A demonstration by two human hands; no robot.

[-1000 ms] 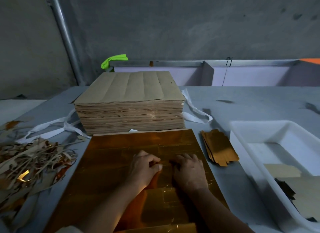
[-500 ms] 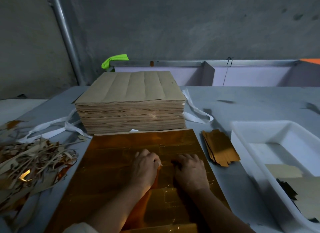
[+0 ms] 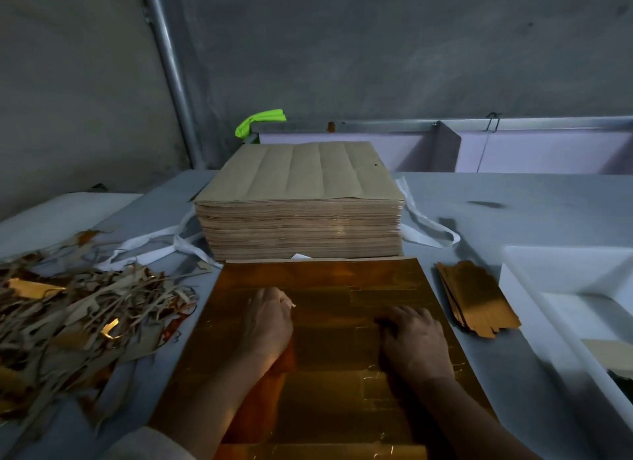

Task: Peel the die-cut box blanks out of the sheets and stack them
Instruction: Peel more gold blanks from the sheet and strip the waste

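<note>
A gold foil die-cut sheet [image 3: 329, 288] lies flat in front of me, its cut lines faintly visible. My left hand [image 3: 267, 322] rests on the sheet's left-middle, with fingers curled and thumb and fingertips pinched together at the foil. My right hand [image 3: 416, 345] sits further right, knuckles up, and its bent fingertips press on a cut edge. A small stack of peeled gold blanks [image 3: 476, 298] lies just right of the sheet. Behind the sheet stands a tall stack of sheets [image 3: 301, 199], brown side up.
A pile of torn waste strips [image 3: 75, 315] covers the table on the left. On the right stands a white plastic tray [image 3: 527, 288] holding some card pieces. White straps [image 3: 424, 219] trail from under the tall stack. The table meets a grey wall at the back.
My hands were close together at the sheet's middle. They have spread apart, the left hand going left and the right hand going right. The view has shifted a little.
</note>
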